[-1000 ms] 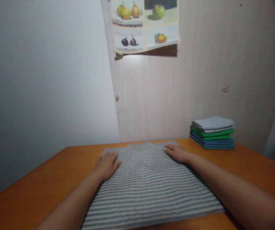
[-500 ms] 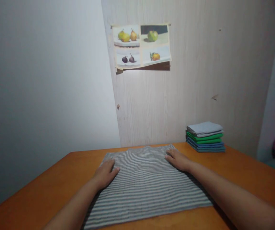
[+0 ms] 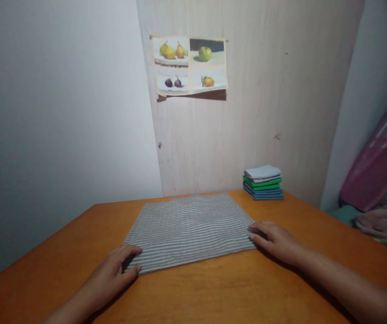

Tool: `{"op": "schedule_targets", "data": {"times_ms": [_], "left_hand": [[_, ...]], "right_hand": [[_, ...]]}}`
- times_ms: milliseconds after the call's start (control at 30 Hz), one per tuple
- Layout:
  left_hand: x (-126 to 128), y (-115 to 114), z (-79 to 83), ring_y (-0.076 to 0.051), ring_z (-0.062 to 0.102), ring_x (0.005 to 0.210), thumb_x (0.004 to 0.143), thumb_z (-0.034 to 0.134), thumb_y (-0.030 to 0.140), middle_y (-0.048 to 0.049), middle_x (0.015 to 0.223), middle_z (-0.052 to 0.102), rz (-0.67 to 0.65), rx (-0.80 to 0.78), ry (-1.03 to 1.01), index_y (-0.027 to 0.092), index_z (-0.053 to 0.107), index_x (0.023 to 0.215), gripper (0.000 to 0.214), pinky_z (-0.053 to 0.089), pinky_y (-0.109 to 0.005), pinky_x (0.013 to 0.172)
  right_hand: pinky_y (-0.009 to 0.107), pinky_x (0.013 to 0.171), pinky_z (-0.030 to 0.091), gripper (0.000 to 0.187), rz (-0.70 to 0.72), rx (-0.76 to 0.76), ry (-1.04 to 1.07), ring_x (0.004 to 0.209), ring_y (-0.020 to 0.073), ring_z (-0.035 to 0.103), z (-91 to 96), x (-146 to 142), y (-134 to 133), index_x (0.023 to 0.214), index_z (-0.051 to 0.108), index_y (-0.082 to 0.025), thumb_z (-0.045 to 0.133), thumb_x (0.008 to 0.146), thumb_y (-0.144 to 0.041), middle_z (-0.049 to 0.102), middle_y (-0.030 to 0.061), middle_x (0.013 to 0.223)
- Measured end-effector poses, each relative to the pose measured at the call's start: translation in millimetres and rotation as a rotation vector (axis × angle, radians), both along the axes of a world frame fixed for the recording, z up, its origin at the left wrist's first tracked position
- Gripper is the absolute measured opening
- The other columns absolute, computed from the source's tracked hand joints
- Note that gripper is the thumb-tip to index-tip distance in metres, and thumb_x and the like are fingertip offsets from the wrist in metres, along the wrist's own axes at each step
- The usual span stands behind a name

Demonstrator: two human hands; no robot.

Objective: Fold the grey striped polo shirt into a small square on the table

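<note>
Now grey-and-white striped cloth (image 3: 189, 229) flat on orange wooden table (image 3: 230, 288). Left hand (image 3: 114, 272) at near left corner, fingers on cloth edge, nothing gripped. Right hand (image 3: 276, 240) at near right corner, likewise. Stack of folded green, blue, grey cloths (image 3: 263, 182) far right by wall.

Head-worn camera looks forward and slightly down across an orange table (image 3: 213, 288) toward a nearby wood-panelled wall (image 3: 254, 126).

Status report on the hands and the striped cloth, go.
Left hand at near left corner of striped cloth, right hand at near right corner, fingers on the edges. Cloth flat on the table. Folded stack far right, apart.
</note>
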State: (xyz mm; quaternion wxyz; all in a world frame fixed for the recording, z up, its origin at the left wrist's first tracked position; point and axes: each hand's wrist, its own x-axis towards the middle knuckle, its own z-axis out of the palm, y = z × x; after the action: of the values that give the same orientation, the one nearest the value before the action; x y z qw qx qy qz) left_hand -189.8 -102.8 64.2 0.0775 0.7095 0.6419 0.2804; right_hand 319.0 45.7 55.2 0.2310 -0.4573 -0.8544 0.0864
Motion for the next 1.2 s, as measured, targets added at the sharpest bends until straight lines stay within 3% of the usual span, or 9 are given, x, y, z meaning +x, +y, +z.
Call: {"op": "schedule_targets", "data": {"times_ms": [167, 300, 467, 667, 800, 1067, 1200], "left_hand": [[8, -20, 5.5, -0.025, 0.066, 0.102, 0.077, 0.056, 0.032, -0.0050, 0.107, 0.071, 0.039, 0.008, 0.097, 0.024, 0.067, 0.102, 0.029, 0.052, -0.035, 0.093], [9, -29, 9.1, -0.023, 0.064, 0.096, 0.075, 0.050, 0.023, -0.0035, 0.101, 0.069, 0.047, -0.042, 0.144, 0.025, 0.061, 0.098, 0.026, 0.051, -0.033, 0.086], [4, -27, 0.5, -0.024, 0.062, 0.098, 0.085, 0.042, 0.020, -0.0064, 0.100, 0.067, 0.102, -0.033, 0.208, 0.024, 0.057, 0.093, 0.018, 0.047, -0.035, 0.087], [9, -29, 2.5, -0.023, 0.061, 0.097, 0.087, 0.039, 0.017, -0.0067, 0.099, 0.066, 0.129, -0.031, 0.281, 0.024, 0.054, 0.089, 0.016, 0.045, -0.033, 0.083], [8, -52, 6.6, -0.022, 0.062, 0.093, 0.088, 0.038, 0.019, -0.0050, 0.096, 0.065, 0.089, -0.044, 0.256, 0.025, 0.053, 0.087, 0.015, 0.045, -0.032, 0.082], [16, -123, 13.4, -0.024, 0.062, 0.092, 0.088, 0.044, 0.033, -0.0036, 0.095, 0.068, 0.059, -0.100, 0.053, 0.026, 0.058, 0.086, 0.016, 0.049, -0.032, 0.085], [14, -142, 10.9, -0.024, 0.061, 0.090, 0.084, 0.047, 0.032, -0.0036, 0.094, 0.068, 0.064, -0.106, 0.047, 0.026, 0.060, 0.089, 0.015, 0.050, -0.032, 0.083]], "right_hand": [[0.039, 0.108, 0.043, 0.054, -0.002, -0.052, -0.076, 0.126, 0.0275, 0.057, -1.2, 8, -22, 0.137, 0.061, -0.018, 0.055, 0.088, -0.040, 0.061, 0.0126, 0.139], [0.038, 0.106, 0.043, 0.058, -0.030, -0.096, -0.121, 0.125, 0.0276, 0.058, 1.2, 8, -23, 0.141, 0.057, -0.019, 0.053, 0.084, -0.030, 0.060, 0.0123, 0.141], [0.035, 0.094, 0.046, 0.035, -0.058, -0.050, -0.188, 0.111, 0.0264, 0.064, 3.4, -2, -21, 0.118, 0.069, -0.022, 0.048, 0.090, -0.027, 0.071, 0.0103, 0.119], [0.031, 0.074, 0.042, 0.024, -0.146, 0.018, -0.325, 0.094, 0.0258, 0.067, 9.8, -10, -31, 0.097, 0.066, -0.021, 0.043, 0.093, -0.022, 0.073, 0.0113, 0.101], [0.031, 0.075, 0.041, 0.022, -0.106, 0.019, -0.336, 0.093, 0.0255, 0.066, 11.0, 1, -48, 0.096, 0.065, -0.020, 0.044, 0.092, -0.021, 0.072, 0.0110, 0.100], [0.032, 0.080, 0.044, 0.023, 0.009, -0.047, -0.251, 0.092, 0.0247, 0.065, 14.0, 34, -104, 0.097, 0.068, -0.024, 0.047, 0.089, -0.023, 0.071, 0.0086, 0.097], [0.032, 0.079, 0.045, 0.022, 0.028, -0.090, -0.241, 0.090, 0.0240, 0.065, 16.8, 41, -118, 0.095, 0.068, -0.025, 0.047, 0.090, -0.025, 0.071, 0.0075, 0.097]]}}
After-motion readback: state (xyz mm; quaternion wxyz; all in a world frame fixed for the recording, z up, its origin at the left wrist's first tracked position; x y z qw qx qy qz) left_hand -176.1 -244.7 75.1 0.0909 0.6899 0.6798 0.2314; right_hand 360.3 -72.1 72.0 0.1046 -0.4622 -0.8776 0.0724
